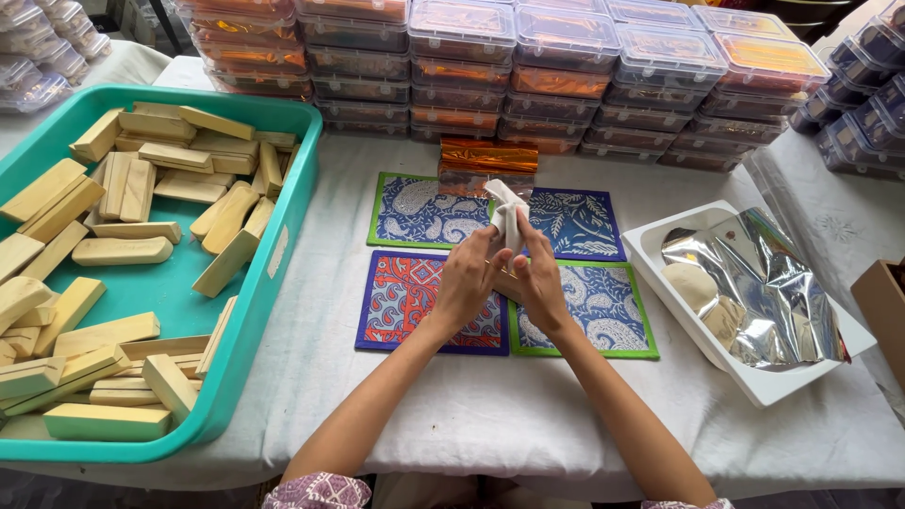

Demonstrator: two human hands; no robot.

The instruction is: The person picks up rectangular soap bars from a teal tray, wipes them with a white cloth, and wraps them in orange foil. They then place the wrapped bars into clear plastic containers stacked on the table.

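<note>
My left hand point(468, 280) and my right hand point(540, 280) meet above four patterned mats point(415, 212). Together they hold a small white piece of paper or cloth point(507, 205), which sticks up from the fingertips. A pale block seems to sit between the palms, mostly hidden. Behind the hands lies an orange foil-wrapped bar point(488, 156) on the white tablecloth.
A teal tub point(253, 311) at the left holds several pale wooden-looking bars point(123, 250). A white tray point(709, 353) at the right holds silver foil sheets point(768, 287). Stacked clear lidded boxes point(556, 66) with orange contents line the back. A brown box edge point(884, 306) is at far right.
</note>
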